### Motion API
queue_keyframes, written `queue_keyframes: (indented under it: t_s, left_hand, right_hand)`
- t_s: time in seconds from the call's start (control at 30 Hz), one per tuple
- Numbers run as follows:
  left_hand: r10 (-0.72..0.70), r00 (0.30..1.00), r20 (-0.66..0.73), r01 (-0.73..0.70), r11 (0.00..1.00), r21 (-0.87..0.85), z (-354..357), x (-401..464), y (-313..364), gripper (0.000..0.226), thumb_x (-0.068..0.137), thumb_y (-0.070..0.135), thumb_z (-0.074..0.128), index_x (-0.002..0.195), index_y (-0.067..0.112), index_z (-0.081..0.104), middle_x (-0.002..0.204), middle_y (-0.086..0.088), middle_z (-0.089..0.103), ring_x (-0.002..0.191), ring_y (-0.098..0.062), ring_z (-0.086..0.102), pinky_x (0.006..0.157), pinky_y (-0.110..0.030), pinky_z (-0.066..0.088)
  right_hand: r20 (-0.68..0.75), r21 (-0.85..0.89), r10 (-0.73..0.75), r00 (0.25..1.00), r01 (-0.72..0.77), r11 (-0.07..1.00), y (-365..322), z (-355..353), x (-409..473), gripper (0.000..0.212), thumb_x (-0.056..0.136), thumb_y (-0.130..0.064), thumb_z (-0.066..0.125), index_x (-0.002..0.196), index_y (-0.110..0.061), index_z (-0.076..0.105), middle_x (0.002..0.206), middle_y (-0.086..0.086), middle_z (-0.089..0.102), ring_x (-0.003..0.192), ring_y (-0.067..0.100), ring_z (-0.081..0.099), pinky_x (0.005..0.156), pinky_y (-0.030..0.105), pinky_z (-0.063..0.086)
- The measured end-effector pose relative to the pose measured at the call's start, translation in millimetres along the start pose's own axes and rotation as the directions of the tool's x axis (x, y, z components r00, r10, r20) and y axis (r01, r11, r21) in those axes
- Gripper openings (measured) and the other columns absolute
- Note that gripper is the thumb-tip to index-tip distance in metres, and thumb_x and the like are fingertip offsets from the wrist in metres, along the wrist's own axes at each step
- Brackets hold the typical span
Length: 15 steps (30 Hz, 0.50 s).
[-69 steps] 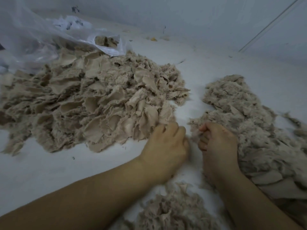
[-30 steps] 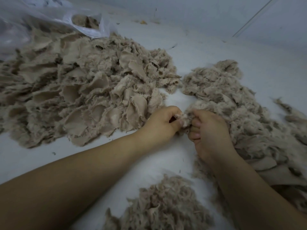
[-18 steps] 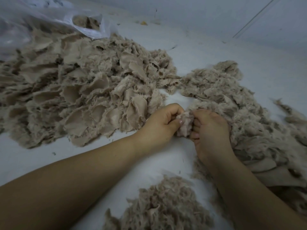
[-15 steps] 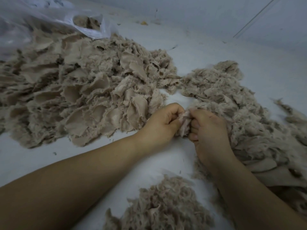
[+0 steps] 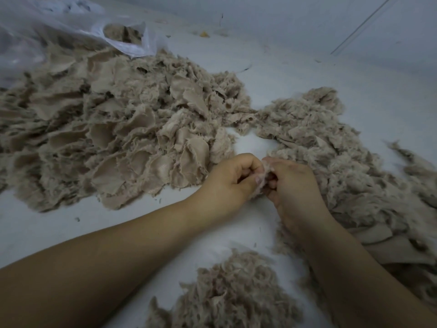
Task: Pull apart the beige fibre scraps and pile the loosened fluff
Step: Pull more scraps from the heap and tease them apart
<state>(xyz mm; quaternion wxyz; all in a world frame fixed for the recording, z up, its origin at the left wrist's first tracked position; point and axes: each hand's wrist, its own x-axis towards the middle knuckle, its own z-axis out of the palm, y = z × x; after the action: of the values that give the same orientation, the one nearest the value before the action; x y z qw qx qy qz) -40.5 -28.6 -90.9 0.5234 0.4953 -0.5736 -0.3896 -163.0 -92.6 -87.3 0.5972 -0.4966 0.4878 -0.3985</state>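
Beige fibre scrap (image 5: 263, 178) is pinched between the left hand (image 5: 233, 179) and the right hand (image 5: 293, 183), both curled round it and held close together just above the white bench (image 5: 47, 233). The pulling-apart step seems to be in hand; next, the hands probably need to be drawn away from each other. The scrap looks soft, frayed and pale. Untorn scraps (image 5: 113, 129) are heaped beyond the left hand, and loosened fluff (image 5: 231, 294) is piled nearer the person, between the forearms.
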Motion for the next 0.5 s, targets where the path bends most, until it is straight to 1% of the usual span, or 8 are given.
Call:
queue_keyframes:
  t_s: [0.07,0.1,0.17,0.27,0.33,0.4,0.43,0.5]
  left_hand:
    - [0.016,1.000,0.027,-0.017,0.999,0.036,0,-5,3,0.017,0.096,-0.005,0.051,0.083,0.004,0.056,0.060,0.009,0.046,0.052,-0.001,0.037,0.054,-0.014,0.033]
    - [0.023,0.999,0.029,-0.025,0.998,0.049,0,-7,5,0.015,0.096,-0.005,0.051,0.083,0.002,0.056,0.060,0.010,0.046,0.051,0.000,0.037,0.054,-0.013,0.032]
    - [0.040,0.999,0.022,-0.041,0.997,0.065,-1,-11,9,0.014,0.095,-0.005,0.052,0.082,-0.003,0.056,0.058,0.013,0.046,0.049,0.001,0.040,0.053,-0.010,0.032]
    - [0.070,0.996,0.046,-0.073,0.994,0.085,-5,-18,12,0.013,0.094,0.004,0.054,0.081,0.000,0.057,0.055,0.016,0.047,0.049,0.001,0.040,0.052,-0.010,0.033]
    - [0.068,0.997,-0.027,-0.064,0.989,0.132,-9,-21,7,0.013,0.093,0.008,0.057,0.080,0.007,0.058,0.057,0.013,0.047,0.052,-0.001,0.040,0.053,-0.017,0.036]
    - [0.096,0.984,-0.153,-0.060,0.972,0.226,-14,-21,0,0.013,0.091,0.003,0.061,0.081,0.008,0.057,0.061,0.007,0.049,0.056,-0.003,0.043,0.055,-0.019,0.039]
    - [0.131,0.972,-0.194,-0.072,0.956,0.285,-16,-21,-2,0.012,0.090,-0.001,0.062,0.082,0.008,0.058,0.066,0.004,0.051,0.059,-0.005,0.047,0.056,-0.018,0.041]
    - [0.257,0.943,-0.214,-0.152,0.900,0.409,-18,-20,-2,0.016,0.084,-0.009,0.061,0.085,0.007,0.062,0.079,0.001,0.060,0.074,-0.006,0.056,0.066,-0.016,0.046]
  right_hand:
    - [-0.013,-0.025,-0.003,1.000,0.002,1.000,0,-1,2,0.024,0.095,-0.003,0.049,0.109,0.002,0.067,0.094,0.020,0.069,0.087,0.030,0.066,0.088,0.046,0.054]
    - [-0.004,-0.023,-0.011,1.000,0.011,1.000,0,-1,1,0.020,0.095,-0.003,0.049,0.100,0.003,0.067,0.090,0.021,0.066,0.085,0.032,0.063,0.086,0.047,0.052]
    - [0.005,-0.015,-0.037,0.999,0.037,0.999,0,0,-1,0.020,0.092,-0.002,0.049,0.075,0.002,0.059,0.067,0.015,0.049,0.065,0.027,0.047,0.068,0.040,0.043]
    - [-0.009,0.012,-0.044,0.999,0.044,0.999,0,0,1,0.033,0.087,0.004,0.045,0.056,-0.008,0.047,0.051,0.004,0.035,0.046,0.014,0.036,0.044,0.023,0.036]
    - [0.013,0.046,-0.046,0.999,0.046,0.998,1,1,1,0.032,0.092,0.001,0.048,0.064,-0.013,0.052,0.048,-0.003,0.037,0.041,0.006,0.038,0.042,0.018,0.039]
    - [0.043,0.019,-0.092,0.995,0.091,0.996,3,3,-2,0.019,0.096,-0.008,0.054,0.081,-0.012,0.064,0.048,-0.011,0.044,0.043,0.002,0.040,0.045,0.018,0.039]
    - [0.060,-0.005,-0.120,0.991,0.120,0.993,4,2,-3,0.020,0.097,-0.012,0.056,0.081,-0.015,0.068,0.047,-0.014,0.046,0.042,0.001,0.039,0.043,0.017,0.036]
    - [0.088,-0.050,-0.152,0.985,0.156,0.986,5,3,-6,0.033,0.098,-0.022,0.058,0.067,-0.021,0.068,0.045,-0.015,0.045,0.040,0.001,0.035,0.040,0.015,0.030]
